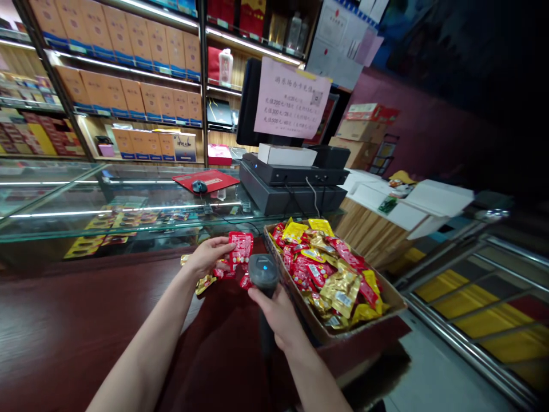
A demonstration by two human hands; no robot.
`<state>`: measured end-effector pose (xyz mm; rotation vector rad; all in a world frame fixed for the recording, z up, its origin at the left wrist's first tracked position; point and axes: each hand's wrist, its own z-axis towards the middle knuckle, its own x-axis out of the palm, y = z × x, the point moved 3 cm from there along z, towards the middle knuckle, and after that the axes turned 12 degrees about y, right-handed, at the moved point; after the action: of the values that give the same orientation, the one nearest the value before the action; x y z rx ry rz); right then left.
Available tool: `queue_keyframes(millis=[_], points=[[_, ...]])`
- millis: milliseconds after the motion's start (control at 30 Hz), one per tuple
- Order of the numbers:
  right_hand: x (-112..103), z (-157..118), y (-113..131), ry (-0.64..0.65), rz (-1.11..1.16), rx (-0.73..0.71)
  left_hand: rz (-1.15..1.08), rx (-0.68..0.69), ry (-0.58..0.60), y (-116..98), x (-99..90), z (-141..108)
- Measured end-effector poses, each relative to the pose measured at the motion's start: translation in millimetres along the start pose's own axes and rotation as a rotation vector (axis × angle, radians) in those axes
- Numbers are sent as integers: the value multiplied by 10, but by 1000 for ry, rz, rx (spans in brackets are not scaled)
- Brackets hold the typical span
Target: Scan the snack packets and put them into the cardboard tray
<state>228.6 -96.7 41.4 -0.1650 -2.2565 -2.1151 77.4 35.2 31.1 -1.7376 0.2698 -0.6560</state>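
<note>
My left hand [210,256] pinches a small red snack packet [241,247] by its left edge and holds it up over the counter. In my right hand [278,315] is a dark handheld barcode scanner [263,272], its rounded head with a small blue light on top and the fingers wrapped around its handle. The scanner's head is just right of and nearer than the red packet. Below the left hand lie several more red and gold packets [206,282], partly hidden by it. A shallow cardboard box [334,335] heaped with red, gold and yellow packets stands right of the scanner.
A glass display case [141,226] runs behind the dark red counter [86,309]. On it are a mouse [199,186] on a red mat [223,178], a black cash drawer [291,194] and a monitor with a paper notice [291,103]. Metal railings [480,337] stand at right.
</note>
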Motion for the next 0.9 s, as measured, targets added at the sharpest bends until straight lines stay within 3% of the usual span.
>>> queue_keyframes(millis=[233, 367, 567, 700, 800, 900], points=[[-322, -5, 183, -44, 207, 45, -69, -13, 218, -21, 496, -124], [-541, -56, 322, -85, 227, 40, -179, -25, 262, -99, 809, -141], [-842, -57, 650, -83, 286, -76, -44, -37, 349, -404, 1348, 273], [-1033, -14, 730, -132, 291, -103, 138, -52, 261, -484, 1603, 658], [-1150, -23, 726, -180, 273, -118, 276, -85, 118, -468, 1625, 828], [-1204, -81, 731, -230, 250, -119, 353, -79, 108, -479, 1594, 835]])
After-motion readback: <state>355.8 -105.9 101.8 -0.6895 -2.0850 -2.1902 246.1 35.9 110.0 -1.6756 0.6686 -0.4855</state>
